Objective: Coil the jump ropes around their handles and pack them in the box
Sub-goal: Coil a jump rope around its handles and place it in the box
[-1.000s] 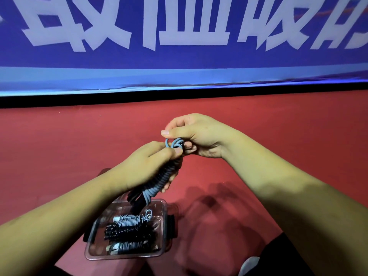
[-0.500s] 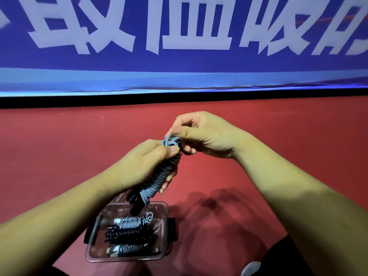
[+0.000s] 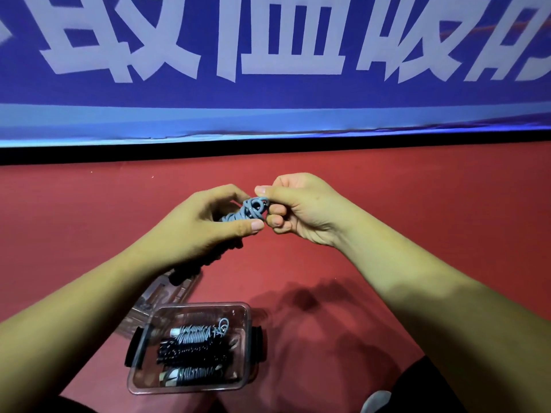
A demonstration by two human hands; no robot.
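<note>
A grey-blue jump rope [image 3: 249,211] is coiled tightly around its dark handles, held in the air above the red floor. My left hand [image 3: 205,226] grips the coiled bundle, thumb pressed near its top end. My right hand [image 3: 295,208] pinches the loose loop at that top end. The handles' lower part is mostly hidden under my left hand. Below, a clear plastic box [image 3: 238,383] with black side latches sits on the floor, holding three coiled ropes [image 3: 193,354]: two grey, one black.
The box's clear lid [image 3: 167,296] lies on the floor just behind the box, partly under my left forearm. A blue banner with large white characters [image 3: 268,55] stands along the back. A white shoe tip [image 3: 375,402] shows at the bottom right.
The bundle has tipped from hanging steeply toward lying flatter in my left hand. My right hand has stayed at the top loop, working the rope end.
</note>
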